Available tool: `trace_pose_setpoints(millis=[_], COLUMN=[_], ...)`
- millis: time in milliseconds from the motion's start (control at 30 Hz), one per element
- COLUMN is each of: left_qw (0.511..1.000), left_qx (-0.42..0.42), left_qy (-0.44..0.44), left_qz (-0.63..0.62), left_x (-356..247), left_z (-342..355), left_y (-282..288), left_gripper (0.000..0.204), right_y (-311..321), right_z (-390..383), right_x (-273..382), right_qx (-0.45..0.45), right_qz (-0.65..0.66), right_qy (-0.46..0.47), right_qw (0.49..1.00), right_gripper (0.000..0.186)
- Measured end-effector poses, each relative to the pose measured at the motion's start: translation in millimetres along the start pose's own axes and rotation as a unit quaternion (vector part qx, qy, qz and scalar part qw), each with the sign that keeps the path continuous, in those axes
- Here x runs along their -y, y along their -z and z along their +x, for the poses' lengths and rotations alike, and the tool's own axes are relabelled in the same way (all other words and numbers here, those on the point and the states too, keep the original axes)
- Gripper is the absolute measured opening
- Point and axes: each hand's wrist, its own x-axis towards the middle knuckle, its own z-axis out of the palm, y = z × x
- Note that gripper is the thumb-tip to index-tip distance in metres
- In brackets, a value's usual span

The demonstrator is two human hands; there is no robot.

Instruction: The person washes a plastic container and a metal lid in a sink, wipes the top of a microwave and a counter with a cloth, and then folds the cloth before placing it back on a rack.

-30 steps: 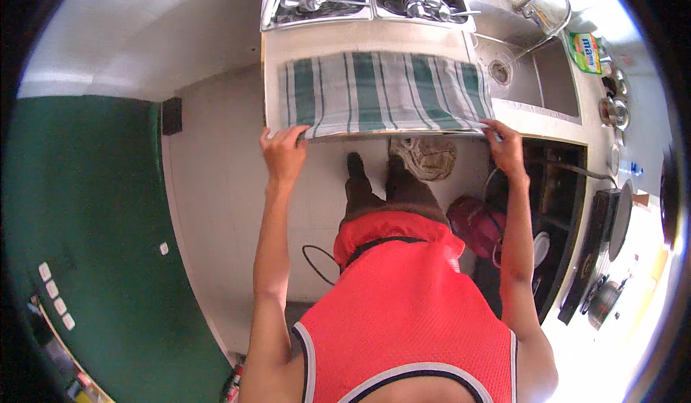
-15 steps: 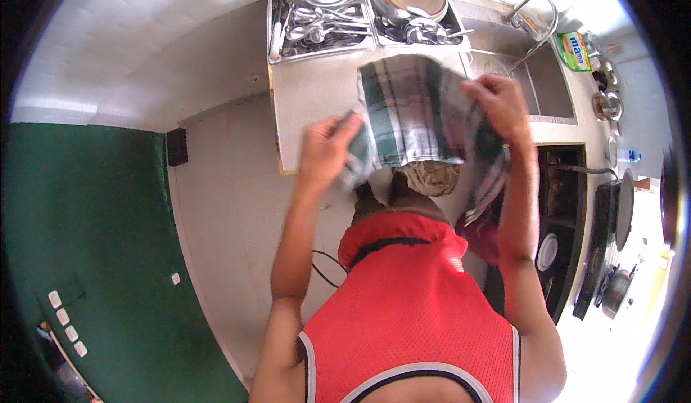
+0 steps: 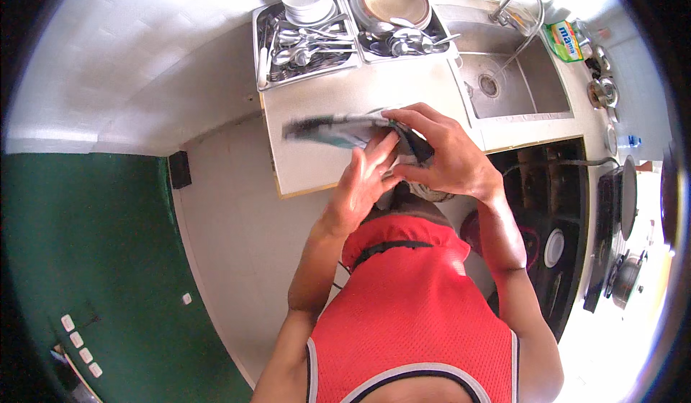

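A plaid cloth (image 3: 338, 131) in green, white and black hangs bunched in front of me, above the counter's near part, its left end blurred. My right hand (image 3: 453, 157) grips its right end, fingers curled over the dark bunched part and thumb below. My left hand (image 3: 354, 190) is just to the left, palm turned up and fingers stretched toward the right hand. Those fingertips touch the cloth's underside near the right hand's thumb, and the left hand looks open. Folds hide part of the contact.
Beyond the cloth, the counter (image 3: 302, 165) carries a metal tray (image 3: 311, 77) of cutlery and white bowls (image 3: 307, 0), beside another with stacked plates (image 3: 394, 3) and ladles. To the right are a steel sink (image 3: 543, 90) with a faucet (image 3: 538, 7), a green packet (image 3: 563, 41) and a stove (image 3: 604, 237).
The cloth was spread between both hands; now it is gathered. My hands have come together, the left moving right and losing its grip on the cloth's left side.
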Motion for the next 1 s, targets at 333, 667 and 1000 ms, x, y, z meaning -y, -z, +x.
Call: trace_pose_setpoints(millis=[333, 667, 1000], left_qw=[0.618, 0.899, 0.673], left_qx=[-0.203, -0.090, -0.091], left_qy=[-0.332, -0.111, -0.318], left_qz=[0.683, 0.414, 0.662], left_x=[-12, -23, -61], left_z=[-21, 65, 65], left_y=[29, 100, 63], left_gripper=[0.092, 0.120, 0.036], right_y=[52, 72, 78], right_z=[-1, 17, -16], right_x=[-12, -47, -88], right_qx=[0.008, 0.066, -0.136], right_qz=[0.066, 0.152, -0.039], right_qy=[-0.068, -0.053, -0.054], right_qw=[0.995, 0.985, 0.988], right_gripper=[0.029, 0.027, 0.029])
